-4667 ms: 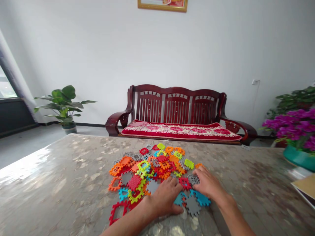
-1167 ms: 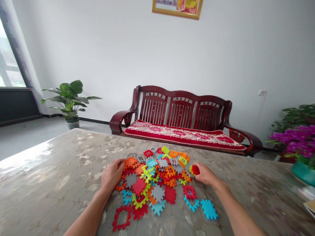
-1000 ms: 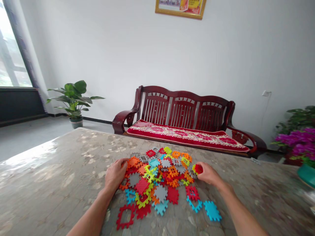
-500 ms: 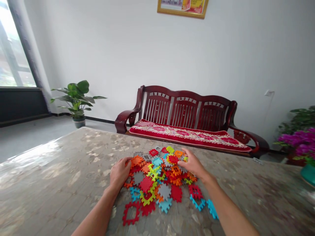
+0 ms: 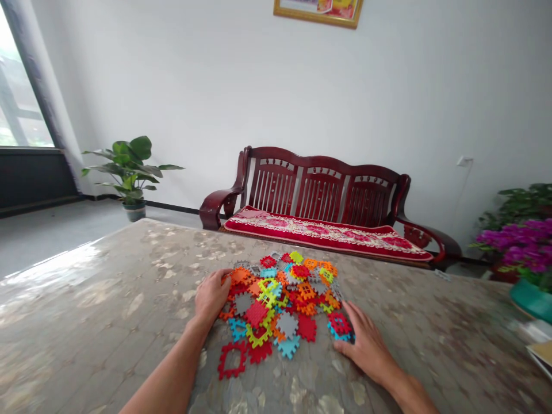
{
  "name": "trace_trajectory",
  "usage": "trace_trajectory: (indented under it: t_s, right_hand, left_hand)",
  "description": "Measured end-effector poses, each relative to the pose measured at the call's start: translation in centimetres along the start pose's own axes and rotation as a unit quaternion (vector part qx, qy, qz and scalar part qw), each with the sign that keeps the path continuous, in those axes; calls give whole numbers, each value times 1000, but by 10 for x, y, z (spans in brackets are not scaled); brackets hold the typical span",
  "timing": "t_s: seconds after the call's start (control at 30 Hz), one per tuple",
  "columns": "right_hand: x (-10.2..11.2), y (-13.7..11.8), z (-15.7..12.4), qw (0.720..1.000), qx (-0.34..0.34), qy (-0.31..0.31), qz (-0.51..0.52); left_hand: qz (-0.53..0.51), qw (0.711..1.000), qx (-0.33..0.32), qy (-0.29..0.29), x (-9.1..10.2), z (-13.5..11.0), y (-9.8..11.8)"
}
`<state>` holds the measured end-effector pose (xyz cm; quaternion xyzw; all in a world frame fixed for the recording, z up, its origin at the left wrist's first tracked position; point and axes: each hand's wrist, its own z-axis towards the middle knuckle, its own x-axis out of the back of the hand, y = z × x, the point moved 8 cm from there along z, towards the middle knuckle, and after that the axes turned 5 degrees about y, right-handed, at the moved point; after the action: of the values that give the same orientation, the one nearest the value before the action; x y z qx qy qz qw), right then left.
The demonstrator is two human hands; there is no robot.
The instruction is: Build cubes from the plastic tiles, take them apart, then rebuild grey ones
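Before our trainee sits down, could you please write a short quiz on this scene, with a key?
1. True or false: the left hand is at the left edge of the pile of pieces.
2. Multiple choice: what colour is the hollow piece lowest in the picture?
A) grey
B) red
C) yellow-green
3. Short answer: a red window-like piece lies by the open thumb and fingers of the right hand. What colour shows from beneath that piece?

Key: 1. True. 2. B. 3. Blue.
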<state>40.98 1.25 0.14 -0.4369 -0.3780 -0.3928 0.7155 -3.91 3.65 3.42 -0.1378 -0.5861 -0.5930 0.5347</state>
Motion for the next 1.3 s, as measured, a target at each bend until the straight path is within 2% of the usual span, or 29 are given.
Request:
trace_trajectory:
  t_s: [0.17, 0.3, 0.4, 0.53, 0.73, 0.9, 1.3]
  right_hand:
    - [-2, -11, 37, 998, 15, 22, 52]
    - [-3, -14, 51, 997, 20, 27, 67]
    - [-2, -16, 50, 998, 26, 39, 45]
    - [9, -19, 45, 995, 38, 89, 4]
    - [21, -20, 45, 988, 17, 150, -24]
    - [22, -20, 46, 986, 14, 162, -42]
    - [16, -18, 50, 989, -5, 139, -56]
  left_hand:
    - [-3, 1000, -3, 1, 0, 0, 0]
    - [0, 1000, -4, 0, -1, 1, -1]
    - [3, 1000, -4, -7, -2, 2, -1]
    - [4, 1000, -4, -7, -2, 3, 2]
    - [2, 1000, -8, -6, -3, 4, 3]
    - [5, 1000, -12, -7, -5, 5, 3]
    - [23, 999, -25, -26, -8, 3, 10]
